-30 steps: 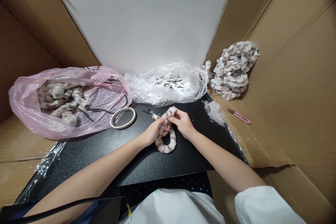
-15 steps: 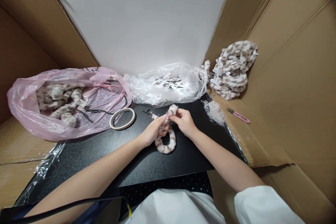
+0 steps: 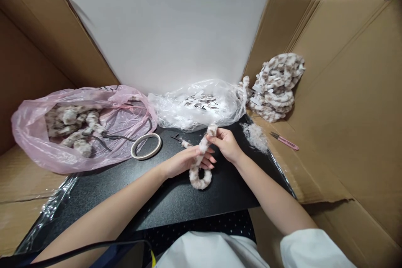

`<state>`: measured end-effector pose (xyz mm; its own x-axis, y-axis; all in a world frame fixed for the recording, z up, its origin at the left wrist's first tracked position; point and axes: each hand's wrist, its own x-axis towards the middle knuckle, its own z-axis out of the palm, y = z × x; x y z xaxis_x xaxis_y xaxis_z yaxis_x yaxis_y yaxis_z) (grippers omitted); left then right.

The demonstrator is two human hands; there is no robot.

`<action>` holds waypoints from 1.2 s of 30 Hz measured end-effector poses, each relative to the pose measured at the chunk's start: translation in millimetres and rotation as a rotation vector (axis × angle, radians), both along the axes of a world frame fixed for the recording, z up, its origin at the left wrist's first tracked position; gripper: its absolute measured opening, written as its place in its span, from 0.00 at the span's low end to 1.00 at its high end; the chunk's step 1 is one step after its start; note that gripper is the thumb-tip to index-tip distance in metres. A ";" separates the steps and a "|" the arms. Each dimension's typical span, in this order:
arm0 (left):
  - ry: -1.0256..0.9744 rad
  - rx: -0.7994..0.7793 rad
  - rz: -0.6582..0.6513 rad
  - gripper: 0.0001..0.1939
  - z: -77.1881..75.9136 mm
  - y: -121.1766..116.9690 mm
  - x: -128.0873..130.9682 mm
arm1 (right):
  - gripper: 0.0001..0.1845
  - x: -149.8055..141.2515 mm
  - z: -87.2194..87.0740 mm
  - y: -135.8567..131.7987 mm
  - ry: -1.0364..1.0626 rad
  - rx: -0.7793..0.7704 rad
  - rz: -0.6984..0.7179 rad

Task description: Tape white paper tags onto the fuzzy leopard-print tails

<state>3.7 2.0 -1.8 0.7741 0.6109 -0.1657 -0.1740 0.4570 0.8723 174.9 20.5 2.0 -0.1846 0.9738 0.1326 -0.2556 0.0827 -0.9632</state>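
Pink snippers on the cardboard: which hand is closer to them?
Right. The right hand pinches the fuzzy strip, left of the pink snippers, with white fluff between; the left hand is farther left, touching the same strip.

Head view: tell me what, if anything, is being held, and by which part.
The right hand pinches a furry band near its top. The left hand touches its middle; whether that grip is closed cannot be told.
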 end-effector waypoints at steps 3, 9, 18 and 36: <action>-0.058 -0.062 0.126 0.20 -0.6 -2.2 5.0 | 0.19 -4.3 -1.5 -1.4 -0.002 -0.009 0.015; -0.035 -0.010 0.280 0.22 -7.1 -3.3 10.5 | 0.21 -12.0 -9.5 -1.2 0.114 -0.114 0.015; -0.001 0.002 0.300 0.22 -11.8 -1.1 10.4 | 0.20 -16.4 -16.9 -3.7 0.008 -0.063 0.037; 0.056 -0.008 0.423 0.22 -15.4 5.1 8.8 | 0.17 -12.5 -19.3 -3.8 -0.171 0.127 -0.015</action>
<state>12.4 7.0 -17.2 0.4455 0.8710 -0.2070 -0.2995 0.3629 0.8824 162.5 16.6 -17.3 -0.2007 0.9542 0.2220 -0.0867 0.2084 -0.9742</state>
